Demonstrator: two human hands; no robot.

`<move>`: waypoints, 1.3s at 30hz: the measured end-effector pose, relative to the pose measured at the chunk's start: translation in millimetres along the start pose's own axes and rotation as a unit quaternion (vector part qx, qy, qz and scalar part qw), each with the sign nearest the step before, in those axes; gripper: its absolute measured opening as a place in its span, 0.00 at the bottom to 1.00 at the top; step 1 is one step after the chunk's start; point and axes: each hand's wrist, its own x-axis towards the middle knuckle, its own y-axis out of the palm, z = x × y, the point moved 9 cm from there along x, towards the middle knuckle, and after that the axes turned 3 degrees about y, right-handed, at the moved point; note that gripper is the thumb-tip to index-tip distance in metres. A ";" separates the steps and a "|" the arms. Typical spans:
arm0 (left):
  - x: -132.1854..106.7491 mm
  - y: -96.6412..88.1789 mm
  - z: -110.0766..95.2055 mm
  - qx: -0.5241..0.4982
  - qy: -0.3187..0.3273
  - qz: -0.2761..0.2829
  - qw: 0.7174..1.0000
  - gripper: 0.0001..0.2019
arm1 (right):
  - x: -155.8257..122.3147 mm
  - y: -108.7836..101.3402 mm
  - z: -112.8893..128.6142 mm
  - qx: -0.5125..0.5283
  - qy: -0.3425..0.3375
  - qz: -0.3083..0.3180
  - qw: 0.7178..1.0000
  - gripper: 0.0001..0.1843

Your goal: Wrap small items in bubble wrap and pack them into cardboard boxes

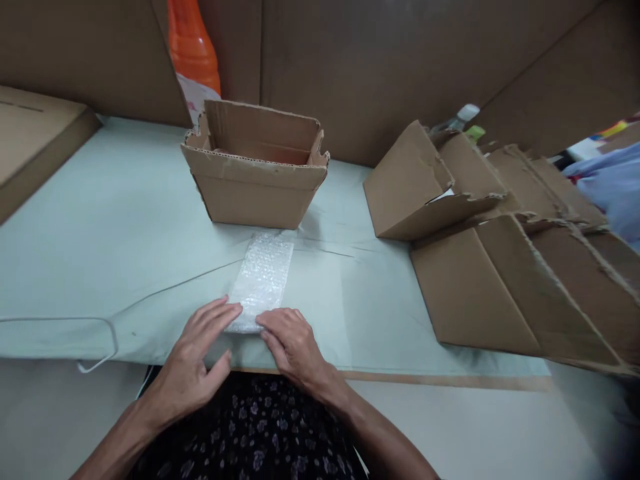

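A strip of clear bubble wrap [264, 272] lies flat on the pale green table cover, stretching from the near edge toward an open cardboard box. My left hand [197, 357] touches the strip's near left corner with its fingertips; the fingers are stretched out and the thumb stands apart. At the near right corner, my right hand [296, 343] has its fingers curled over the wrap with the thumb beneath, gripping the edge. The near end looks slightly raised or folded. Whether anything lies inside it I cannot tell.
The open cardboard box [255, 197] stands just behind the strip. Several more open boxes [480, 293] crowd the right side. A flat carton [45, 133] lies at far left, an orange bottle [194, 57] stands at the back, and a thin white cord [113, 327] hangs over the left front edge.
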 end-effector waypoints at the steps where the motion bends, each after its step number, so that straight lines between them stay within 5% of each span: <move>1: -1.8 3.0 1.0 0.009 0.006 0.006 1.000 0.24 | 0.7 -1.9 -2.8 0.029 0.019 0.002 0.999 0.12; 4: 0.4 11.1 12.5 0.013 -0.036 0.009 0.999 0.17 | -0.8 -14.1 -6.7 0.064 0.056 -0.022 0.996 0.12; 8: 12.3 20.2 24.7 0.043 -0.082 0.011 0.996 0.18 | -8.8 -36.4 2.1 -0.032 0.027 -0.097 0.994 0.15; 15: 13.2 11.8 8.7 0.147 0.007 -0.055 0.988 0.19 | -1.7 -4.0 2.2 -0.123 -0.020 0.023 0.992 0.17; 19: -1.1 14.8 -8.6 0.101 0.074 -0.008 0.992 0.22 | 4.0 -10.1 -1.1 -0.035 0.013 0.032 0.999 0.13; 25: 8.9 15.4 13.7 0.075 -0.011 -0.016 0.997 0.16 | 1.5 -34.2 3.7 -0.073 0.016 -0.015 0.997 0.16; 31: 22.4 10.0 19.2 0.139 0.006 -0.069 0.988 0.17 | 15.7 -4.9 2.9 -0.158 -0.043 0.047 0.985 0.19; 35: 9.8 9.4 6.6 0.104 0.041 -0.039 0.993 0.20 | 21.9 -10.5 2.9 -0.101 -0.012 0.040 0.994 0.14; 39: 0.7 8.8 8.7 0.101 0.001 -0.016 0.995 0.20 | 15.2 -15.5 3.9 -0.023 0.040 0.091 0.995 0.13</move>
